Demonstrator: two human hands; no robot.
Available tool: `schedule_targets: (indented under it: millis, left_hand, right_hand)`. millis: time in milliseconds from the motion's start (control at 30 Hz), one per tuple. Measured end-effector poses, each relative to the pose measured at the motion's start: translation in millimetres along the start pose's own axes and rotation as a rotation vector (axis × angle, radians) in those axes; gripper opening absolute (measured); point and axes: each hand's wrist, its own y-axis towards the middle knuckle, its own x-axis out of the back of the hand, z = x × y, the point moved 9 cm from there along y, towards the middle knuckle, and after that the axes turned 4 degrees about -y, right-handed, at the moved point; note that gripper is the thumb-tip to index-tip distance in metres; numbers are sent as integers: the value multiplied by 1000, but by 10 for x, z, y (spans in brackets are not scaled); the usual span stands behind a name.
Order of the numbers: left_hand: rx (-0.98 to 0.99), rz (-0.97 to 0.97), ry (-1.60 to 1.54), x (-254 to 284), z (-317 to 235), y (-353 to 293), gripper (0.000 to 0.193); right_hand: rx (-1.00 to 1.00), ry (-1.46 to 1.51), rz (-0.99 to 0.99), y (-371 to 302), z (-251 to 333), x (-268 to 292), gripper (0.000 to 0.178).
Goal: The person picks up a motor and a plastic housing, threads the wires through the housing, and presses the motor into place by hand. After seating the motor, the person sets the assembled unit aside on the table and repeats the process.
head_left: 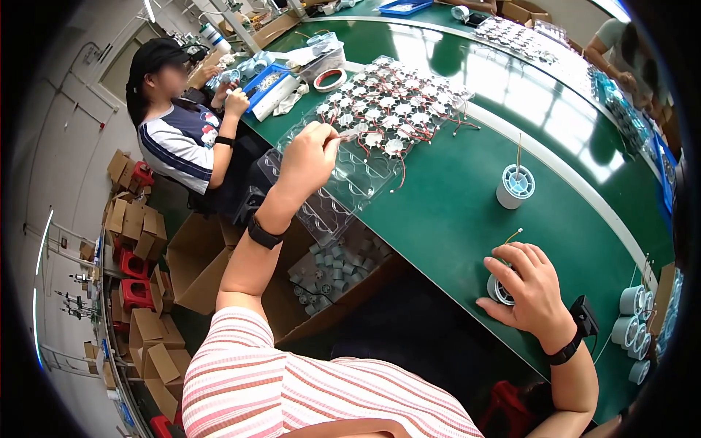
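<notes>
Nearest, the right hand (527, 288) grips a white round fixture (500, 287) on the green table (453, 212), while the left hand (309, 157) pinches 1 wired part from the far clear tray (328, 212), likely for fitting next.

left hand (307, 157) over tray (343, 193), right hand (529, 288) on cup (500, 288)

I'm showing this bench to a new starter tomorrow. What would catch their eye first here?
Probably the clear plastic tray of small white round parts with red wires, at the middle of the green table, where the left hand reaches its near edge. Next, the right hand covers a small white cylindrical part with a yellow wire at the table's near edge. Below the left arm, an open cardboard box holds more grey cylinders.
</notes>
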Motion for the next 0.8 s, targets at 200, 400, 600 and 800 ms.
schedule_targets:
  millis: [200, 400, 600, 800]
  left_hand:
    - [-119, 119, -555, 115, -903, -508, 6]
    - [228, 564, -1516, -400, -1566, -1042, 7]
    - [475, 883, -1743, -923, -1916, -1331, 11]
    - [469, 1034, -1942, -1007, -2047, -1358, 14]
  right_hand:
    - [35, 30, -116, -7, 86, 266, 46]
    - [1, 170, -391, -61, 281, 395, 42]
    - [-172, 578, -465, -79, 135, 433, 48]
    - [-279, 778, -238, -122, 1, 293, 50]
